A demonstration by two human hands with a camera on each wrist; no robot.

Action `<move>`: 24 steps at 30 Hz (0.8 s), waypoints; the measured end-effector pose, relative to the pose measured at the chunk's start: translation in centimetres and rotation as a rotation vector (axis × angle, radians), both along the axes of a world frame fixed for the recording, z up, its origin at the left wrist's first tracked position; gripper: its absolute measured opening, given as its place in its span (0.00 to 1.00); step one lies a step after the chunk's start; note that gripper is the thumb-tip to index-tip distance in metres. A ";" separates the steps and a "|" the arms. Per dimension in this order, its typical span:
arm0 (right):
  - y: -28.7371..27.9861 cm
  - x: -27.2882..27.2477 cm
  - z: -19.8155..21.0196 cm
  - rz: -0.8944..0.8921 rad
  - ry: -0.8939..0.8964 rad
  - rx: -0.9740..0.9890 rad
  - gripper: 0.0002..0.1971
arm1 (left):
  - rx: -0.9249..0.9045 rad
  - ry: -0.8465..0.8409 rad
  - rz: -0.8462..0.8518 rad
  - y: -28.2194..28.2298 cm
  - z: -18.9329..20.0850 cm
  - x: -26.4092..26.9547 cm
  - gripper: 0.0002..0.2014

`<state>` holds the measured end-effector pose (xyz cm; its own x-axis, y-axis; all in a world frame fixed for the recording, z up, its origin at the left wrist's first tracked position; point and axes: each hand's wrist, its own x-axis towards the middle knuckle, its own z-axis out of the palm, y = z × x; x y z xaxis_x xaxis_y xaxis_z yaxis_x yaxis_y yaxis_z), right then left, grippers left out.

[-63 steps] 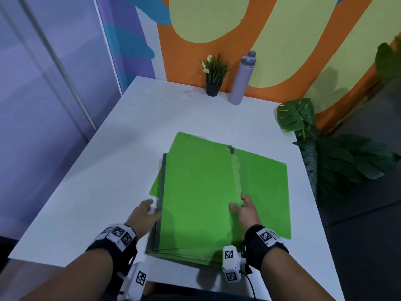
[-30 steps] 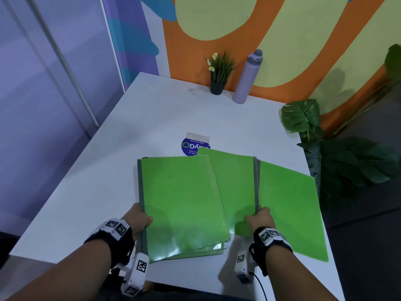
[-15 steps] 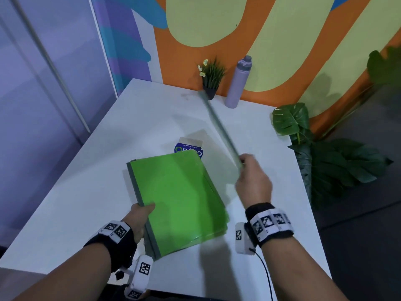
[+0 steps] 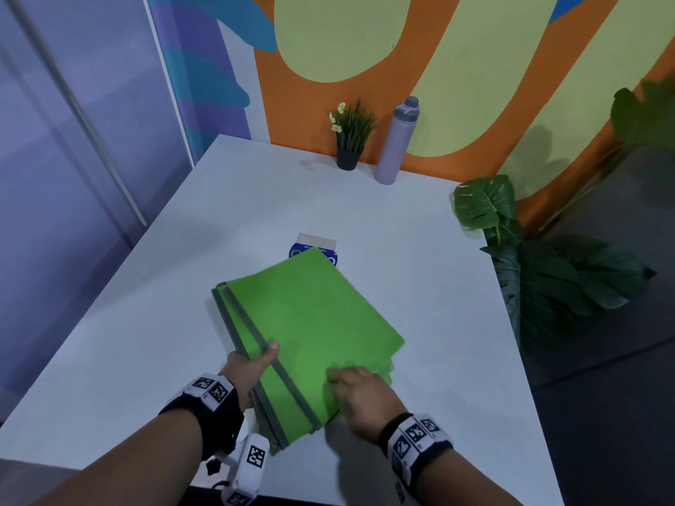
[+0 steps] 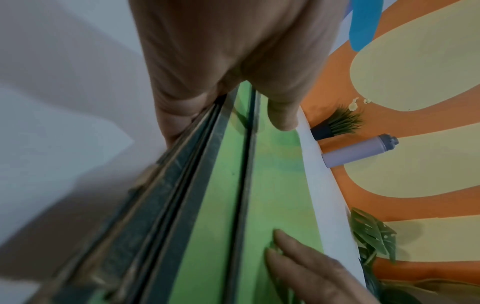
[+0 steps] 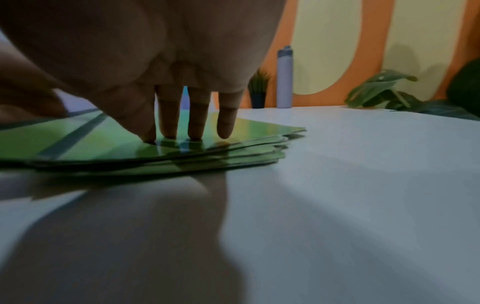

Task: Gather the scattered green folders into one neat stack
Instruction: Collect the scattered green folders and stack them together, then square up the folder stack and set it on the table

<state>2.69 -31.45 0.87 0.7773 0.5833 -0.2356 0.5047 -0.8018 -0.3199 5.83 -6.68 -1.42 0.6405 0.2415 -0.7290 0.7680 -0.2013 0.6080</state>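
Right fingers (image 6: pixel 168 115) spread, pressing green folders (image 4: pixel 314 323), left hand (image 4: pixel 248 367) pinching spines

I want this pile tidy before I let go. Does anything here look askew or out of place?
Yes. The top folder sits shifted right of the stack, its grey spine off the others, and the right edges fan out unevenly. The whole pile lies slanted on the table and covers part of a blue card.

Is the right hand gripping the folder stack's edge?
No, the right hand only presses straight fingertips down on the top green folder.
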 end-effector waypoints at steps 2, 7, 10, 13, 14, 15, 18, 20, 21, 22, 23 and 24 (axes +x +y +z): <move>0.5 -1.0 -1.0 0.109 -0.036 0.015 0.30 | 0.047 -0.032 0.022 -0.1 -0.3 0.0 0.47; -0.7 0.6 -0.2 -0.159 -0.123 0.226 0.25 | -0.022 -0.191 0.131 -0.5 1.7 0.4 0.21; -2.9 3.2 1.7 -0.563 -0.086 0.304 0.31 | -0.157 -0.361 0.075 -0.2 4.3 0.7 0.21; -4.6 5.4 5.3 -0.892 0.205 0.610 0.38 | -0.219 -0.512 -0.020 0.2 7.5 0.7 0.24; -5.0 5.7 6.3 -0.930 0.284 0.778 0.38 | -0.233 -0.546 -0.055 0.1 8.5 0.7 0.25; -5.0 5.9 7.3 -0.933 0.334 0.932 0.36 | -0.242 -0.571 -0.086 0.0 9.4 0.8 0.25; -4.7 5.8 8.6 -0.893 0.297 1.185 0.29 | -0.240 -0.626 -0.133 -0.6 10.8 0.8 0.24; -4.3 5.2 8.4 -0.881 0.275 1.270 0.30 | -0.265 -0.642 -0.100 -0.8 11.0 0.8 0.24; -4.1 4.8 8.2 -0.870 0.276 1.292 0.31 | -0.292 -0.646 -0.070 -0.7 11.0 0.7 0.25; -3.9 4.4 8.1 -0.858 0.284 1.305 0.32 | -0.313 -0.648 -0.047 -0.6 11.0 0.6 0.26; -3.7 4.1 8.0 -0.853 0.296 1.316 0.33 | -0.327 -0.652 -0.025 -0.5 10.9 0.6 0.29; -3.6 4.0 8.1 -0.859 0.304 1.334 0.35 | -0.332 -0.669 -0.011 -0.4 11.1 0.6 0.30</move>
<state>6.64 -35.02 8.96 0.9872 -0.0723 -0.1420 -0.1329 0.1179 -0.9841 6.42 -7.12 9.64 0.9739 0.0672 -0.2166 0.2121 0.0687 0.9748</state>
